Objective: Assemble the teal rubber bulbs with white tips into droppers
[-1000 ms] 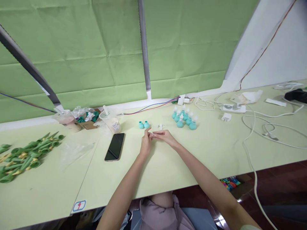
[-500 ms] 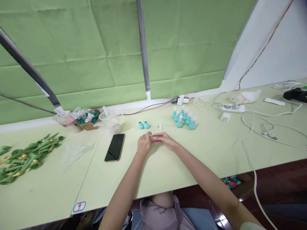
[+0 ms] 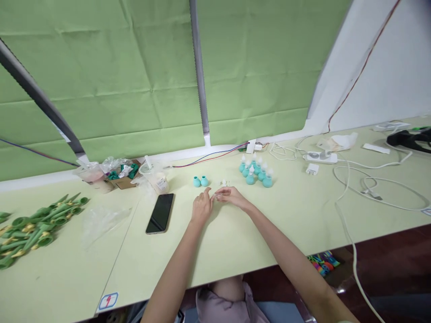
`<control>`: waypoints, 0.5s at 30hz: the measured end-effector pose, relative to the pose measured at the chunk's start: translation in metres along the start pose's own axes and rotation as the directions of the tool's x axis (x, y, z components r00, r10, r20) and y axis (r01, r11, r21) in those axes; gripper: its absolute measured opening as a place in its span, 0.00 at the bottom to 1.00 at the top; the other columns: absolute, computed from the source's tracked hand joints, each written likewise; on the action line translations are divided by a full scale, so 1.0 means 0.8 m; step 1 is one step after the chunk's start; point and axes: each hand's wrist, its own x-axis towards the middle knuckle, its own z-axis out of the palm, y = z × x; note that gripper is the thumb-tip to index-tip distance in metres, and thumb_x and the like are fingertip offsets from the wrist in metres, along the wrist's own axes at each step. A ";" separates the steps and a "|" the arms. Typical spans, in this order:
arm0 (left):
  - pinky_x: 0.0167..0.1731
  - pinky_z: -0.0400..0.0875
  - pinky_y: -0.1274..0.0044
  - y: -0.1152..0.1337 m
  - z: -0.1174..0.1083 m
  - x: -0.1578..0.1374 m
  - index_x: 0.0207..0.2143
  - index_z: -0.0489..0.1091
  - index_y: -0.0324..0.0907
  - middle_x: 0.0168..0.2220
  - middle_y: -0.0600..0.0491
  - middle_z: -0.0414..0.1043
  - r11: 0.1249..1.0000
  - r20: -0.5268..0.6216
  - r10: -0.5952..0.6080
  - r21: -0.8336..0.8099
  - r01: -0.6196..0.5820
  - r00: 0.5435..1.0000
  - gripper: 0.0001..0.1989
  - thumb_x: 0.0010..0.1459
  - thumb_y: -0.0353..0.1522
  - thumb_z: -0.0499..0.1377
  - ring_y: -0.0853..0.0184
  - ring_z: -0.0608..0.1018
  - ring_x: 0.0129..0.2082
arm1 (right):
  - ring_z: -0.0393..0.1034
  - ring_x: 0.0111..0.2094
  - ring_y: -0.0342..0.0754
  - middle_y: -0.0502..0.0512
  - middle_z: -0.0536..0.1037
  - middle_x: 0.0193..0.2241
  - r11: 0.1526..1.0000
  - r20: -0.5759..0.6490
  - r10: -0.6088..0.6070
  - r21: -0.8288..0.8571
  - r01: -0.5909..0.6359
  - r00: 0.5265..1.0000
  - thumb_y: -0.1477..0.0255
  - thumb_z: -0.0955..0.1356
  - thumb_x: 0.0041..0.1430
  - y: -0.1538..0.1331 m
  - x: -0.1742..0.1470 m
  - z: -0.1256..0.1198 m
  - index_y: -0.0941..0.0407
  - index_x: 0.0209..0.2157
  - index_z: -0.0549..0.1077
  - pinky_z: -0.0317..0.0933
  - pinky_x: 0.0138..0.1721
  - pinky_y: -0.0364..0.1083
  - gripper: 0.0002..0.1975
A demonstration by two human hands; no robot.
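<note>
My left hand and my right hand meet over the table, their fingertips closed around a small translucent piece. Its exact kind is too small to make out. Just beyond the fingers lie several tiny white parts, partly covered by my right hand. Two turquoise bulb-shaped pots without tops stand behind my left hand. Farther right is a group of turquoise bulbs with pointed whitish, see-through tips.
Left of my arm lies a black phone. Drink cups, a small box of scraps, a plastic bag and green tubular pieces are farther left. A power strip and loose white cables lie right.
My left index finger has lifted slightly away from the small piece, and the right fingers have shifted a little on it. The view has tilted slightly; the other things stay put.
</note>
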 end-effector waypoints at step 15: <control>0.32 0.62 0.77 -0.034 0.003 0.007 0.49 0.54 0.44 0.34 0.53 0.71 0.918 -0.073 -0.337 -0.247 0.310 0.939 0.19 0.54 0.25 0.50 0.66 0.74 0.34 | 0.67 0.36 0.48 0.55 0.70 0.33 0.542 -0.050 -0.338 -0.827 0.151 0.940 0.75 0.70 0.48 0.018 -0.001 -0.004 0.57 0.35 0.71 0.61 0.39 0.46 0.10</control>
